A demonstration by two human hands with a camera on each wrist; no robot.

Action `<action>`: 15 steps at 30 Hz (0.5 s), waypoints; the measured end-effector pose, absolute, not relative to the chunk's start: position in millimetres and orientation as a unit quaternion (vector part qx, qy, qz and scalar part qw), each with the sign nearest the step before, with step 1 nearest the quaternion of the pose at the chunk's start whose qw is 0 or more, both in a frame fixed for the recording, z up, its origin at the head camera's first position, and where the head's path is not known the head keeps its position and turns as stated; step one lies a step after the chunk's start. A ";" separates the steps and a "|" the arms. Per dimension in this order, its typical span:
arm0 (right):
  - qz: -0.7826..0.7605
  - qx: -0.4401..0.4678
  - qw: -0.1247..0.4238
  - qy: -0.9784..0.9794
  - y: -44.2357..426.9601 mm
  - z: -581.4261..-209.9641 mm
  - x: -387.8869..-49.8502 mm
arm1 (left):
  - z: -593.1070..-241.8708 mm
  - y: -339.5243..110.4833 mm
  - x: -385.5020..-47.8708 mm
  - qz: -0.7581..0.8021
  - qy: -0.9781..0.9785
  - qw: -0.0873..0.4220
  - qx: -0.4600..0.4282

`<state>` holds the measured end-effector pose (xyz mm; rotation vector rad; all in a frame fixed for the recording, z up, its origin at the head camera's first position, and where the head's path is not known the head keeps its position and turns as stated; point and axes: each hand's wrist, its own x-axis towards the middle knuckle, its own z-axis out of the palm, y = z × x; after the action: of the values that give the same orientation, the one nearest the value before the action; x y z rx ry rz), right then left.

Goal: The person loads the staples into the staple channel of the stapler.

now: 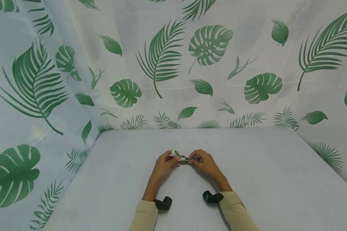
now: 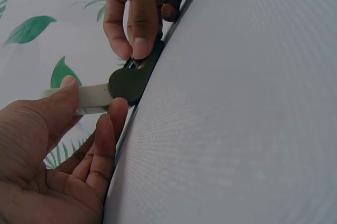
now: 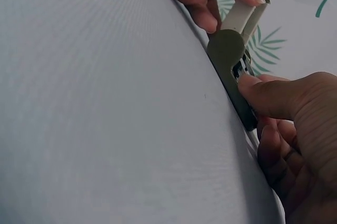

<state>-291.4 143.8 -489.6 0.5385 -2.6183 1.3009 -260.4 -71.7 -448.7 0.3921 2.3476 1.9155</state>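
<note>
A small stapler (image 1: 184, 162) with a dark green base (image 2: 126, 84) and a raised cream lid (image 3: 239, 16) is between the two hands, low over the table. My left hand (image 1: 164, 163) holds the lid, thumb on one side and fingers about the hinge end. With thumb and forefinger, my right hand (image 1: 203, 160) pinches at the metal channel (image 3: 242, 68) along the base. Whether a strip of staples lies under those fingertips cannot be made out. The base's far end is partly covered by the right hand in the head view.
A white-covered table (image 1: 110, 179) spreads around the hands. Behind it and along the sides hangs a white curtain (image 1: 173, 106) printed with green leaves. Black wrist devices (image 1: 163, 203) sit by the cream sleeves (image 1: 146, 213).
</note>
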 end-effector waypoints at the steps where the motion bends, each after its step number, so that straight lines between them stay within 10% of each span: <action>1: 0.437 0.181 0.084 -0.877 143.8 -489.8 -291.3 | -448.9 -71.7 -260.7 0.626 0.768 0.043 0.129; 15: 0.432 0.171 0.077 -0.882 145.1 -493.6 -294.8 | -484.9 -71.3 -282.9 0.616 0.779 0.033 0.114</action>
<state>-294.8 145.1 -493.6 0.5127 -2.6439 1.2943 -282.9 -71.3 -484.9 0.3499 2.3976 1.8947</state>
